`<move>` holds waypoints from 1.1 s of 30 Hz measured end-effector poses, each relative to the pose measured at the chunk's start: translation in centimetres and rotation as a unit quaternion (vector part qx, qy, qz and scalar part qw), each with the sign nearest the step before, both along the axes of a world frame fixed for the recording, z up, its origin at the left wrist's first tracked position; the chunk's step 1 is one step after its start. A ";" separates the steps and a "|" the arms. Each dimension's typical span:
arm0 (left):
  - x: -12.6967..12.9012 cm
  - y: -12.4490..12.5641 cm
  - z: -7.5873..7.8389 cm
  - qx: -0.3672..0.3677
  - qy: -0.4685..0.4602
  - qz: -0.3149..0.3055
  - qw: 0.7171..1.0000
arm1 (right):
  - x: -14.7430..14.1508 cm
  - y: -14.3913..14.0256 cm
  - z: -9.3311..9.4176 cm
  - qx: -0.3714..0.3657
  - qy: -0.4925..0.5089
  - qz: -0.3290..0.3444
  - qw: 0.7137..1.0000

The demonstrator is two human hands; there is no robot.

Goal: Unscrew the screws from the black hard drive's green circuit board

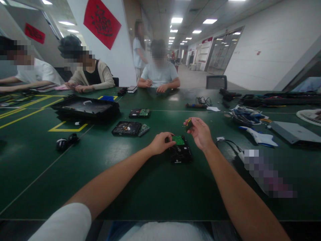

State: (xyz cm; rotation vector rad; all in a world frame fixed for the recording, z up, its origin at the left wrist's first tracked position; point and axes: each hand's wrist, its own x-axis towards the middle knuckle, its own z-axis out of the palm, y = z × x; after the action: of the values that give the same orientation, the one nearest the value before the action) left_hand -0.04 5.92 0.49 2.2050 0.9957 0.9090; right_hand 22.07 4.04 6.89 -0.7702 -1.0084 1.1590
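Note:
A hard drive (181, 154) lies on the green table in front of me, its green circuit board facing up at the far end. My left hand (163, 143) grips the drive's left edge, with the thumb over the board. Just right of and above the drive, my right hand (200, 133) is closed on a small black-and-yellow tool (189, 124), whose exact kind I cannot make out. To the left lies an opened drive case (126, 128), and a loose circuit board (143, 130) rests against its side. Behind them is another hard drive (139, 113).
A black tray (86, 108) stands at the left, near a black cable coil (67, 142). On the right are a white-and-blue glove (259, 135), a grey metal box (296, 131) and a cable (232, 143). A screwdriver (197, 105) lies farther back. Co-workers sit across the table.

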 end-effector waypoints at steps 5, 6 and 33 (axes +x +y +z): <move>0.0 -0.1 0.0 -0.004 -0.002 0.001 1.000 | 0.1 0.0 -0.1 -0.011 0.003 0.015 1.000; 0.0 0.0 0.0 -0.003 -0.003 -0.001 1.000 | 0.1 0.0 -0.1 -0.006 -0.003 0.013 1.000; -0.1 0.1 -0.1 0.002 -0.002 -0.005 1.000 | 0.0 -0.1 0.0 -0.015 0.011 0.016 1.000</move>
State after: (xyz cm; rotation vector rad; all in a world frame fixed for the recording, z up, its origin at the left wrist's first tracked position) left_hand -0.16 6.06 0.36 2.2087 0.9812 0.9097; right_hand 22.07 3.99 6.92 -0.7658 -0.9890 1.2096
